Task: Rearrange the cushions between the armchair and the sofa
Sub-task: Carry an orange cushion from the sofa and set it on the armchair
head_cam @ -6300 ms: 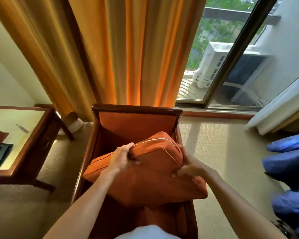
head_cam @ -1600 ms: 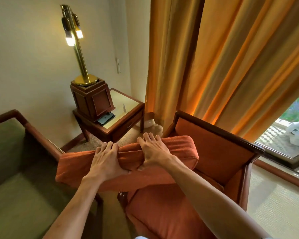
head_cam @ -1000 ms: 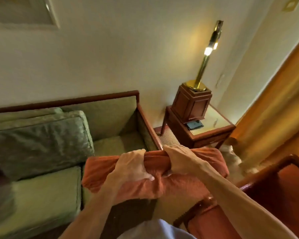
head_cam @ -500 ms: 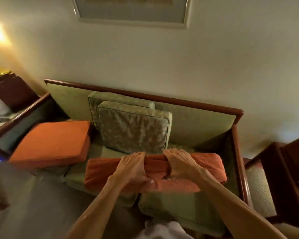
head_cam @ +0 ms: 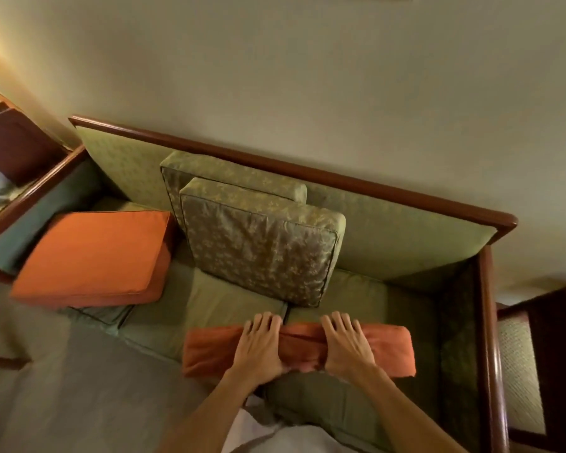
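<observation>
Head cam view: I've got the orange back cushion (head_cam: 299, 349) pinched along its top edge, left hand (head_cam: 258, 346) and right hand (head_cam: 348, 346) both clamped on it, fingers over the far side. It's hanging low over the front of the green sofa (head_cam: 389, 230) seat, right-hand half. The flat orange seat cushion (head_cam: 92, 256) is already lying at the left end, and two patterned green cushions (head_cam: 258, 243) lean in the middle. My take: set it down level, let go with both hands together, and keep it off the front lip so it can't slide to the carpet.
</observation>
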The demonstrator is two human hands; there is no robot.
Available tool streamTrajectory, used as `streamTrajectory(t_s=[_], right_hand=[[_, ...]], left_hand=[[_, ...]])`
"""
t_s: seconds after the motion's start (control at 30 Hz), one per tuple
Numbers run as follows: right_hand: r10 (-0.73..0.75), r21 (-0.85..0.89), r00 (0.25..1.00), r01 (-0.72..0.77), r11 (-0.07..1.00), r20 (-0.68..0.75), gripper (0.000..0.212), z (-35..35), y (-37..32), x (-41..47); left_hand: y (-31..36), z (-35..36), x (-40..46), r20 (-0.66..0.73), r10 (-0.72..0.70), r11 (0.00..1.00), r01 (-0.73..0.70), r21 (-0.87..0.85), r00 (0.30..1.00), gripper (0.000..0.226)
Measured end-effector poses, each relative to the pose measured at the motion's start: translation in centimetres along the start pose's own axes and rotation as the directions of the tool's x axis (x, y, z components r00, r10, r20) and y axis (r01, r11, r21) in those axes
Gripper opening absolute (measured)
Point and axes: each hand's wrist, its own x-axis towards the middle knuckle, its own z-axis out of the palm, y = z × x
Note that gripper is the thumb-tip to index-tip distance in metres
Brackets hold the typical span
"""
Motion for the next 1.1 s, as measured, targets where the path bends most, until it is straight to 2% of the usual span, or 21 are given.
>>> streamTrajectory(t_s=[0.03,0.13,0.23,0.33,0.47,0.57,0.67,0.73,0.83,0.9,0.93,1.0,1.1], right_hand=[[0.007,-0.026,0.999,-0.008,1.000,-0.044,0.108,0.1,0.6,0.4],[0.026,-0.111,0.999,-0.024,0.994,0.024,0.121,0.0,1.6,1.9],[0.032,-0.148,0.999,-0.026,0.989,0.040,0.090,-2.0,0.9,3.0],[0.077,-0.117,0.994,-0.068,0.991,0.074,0.082,-2.9,0.0,2.9],[0.156,-0.007,0.984,-0.156,0.988,0.089,0.072,-2.7,-0.1,-0.9],[0.262,0.095,0.962,-0.268,0.959,0.076,0.077,-2.8,-0.4,-5.9],[0.400,0.171,0.916,-0.399,0.901,0.030,0.087,-5.0,-0.9,-12.5],[0.540,0.255,0.842,-0.518,0.817,-0.020,0.089,-6.3,-1.5,-18.7],[0.721,0.340,0.688,-0.660,0.670,-0.084,0.083,-7.4,-2.3,-28.4],[0.808,0.359,0.585,-0.742,0.566,-0.067,0.077,-7.6,-2.6,-34.8],[0.866,0.386,0.498,-0.790,0.477,-0.051,0.071,-7.1,-3.0,-39.7],[0.894,0.403,0.446,-0.812,0.422,-0.039,0.063,-7.0,-2.8,-44.6],[0.960,0.449,0.280,-0.855,0.259,-0.021,0.064,-5.6,-3.2,-56.0]], left_hand=[[-0.8,0.0,0.4,-0.057,-0.003,1.000,0.004,0.022,0.998,0.107],[-4.1,0.3,1.2,-0.105,0.013,0.997,-0.004,0.082,0.994,0.114],[-6.5,-0.9,2.3,-0.009,0.003,0.981,-0.001,0.195,1.000,0.106],[-6.4,-2.7,3.5,0.092,-0.019,0.979,0.000,0.203,0.996,0.086],[-5.2,-4.9,3.9,0.206,0.160,0.931,-0.217,0.293,0.965,0.072],[-3.1,-7.1,4.4,0.250,0.347,0.836,-0.419,0.355,0.904,0.067],[1.1,-10.0,4.8,0.288,0.550,0.685,-0.621,0.381,0.784,0.063],[6.1,-11.8,4.0,0.312,0.679,0.562,-0.744,0.362,0.665,0.056],[15.3,-13.8,1.3,0.359,0.812,0.332,-0.871,0.362,0.459,0.049],[21.8,-14.7,-2.1,0.410,0.852,0.174,-0.916,0.362,0.324,0.056],[26.5,-14.1,-5.1,0.429,0.878,0.056,-0.935,0.350,0.213,0.059],[31.0,-14.5,-8.1,0.431,0.893,-0.032,-0.939,0.341,0.126,0.060],[41.4,-12.3,-15.8,0.429,0.898,-0.236,-0.927,0.291,-0.094,0.061]])
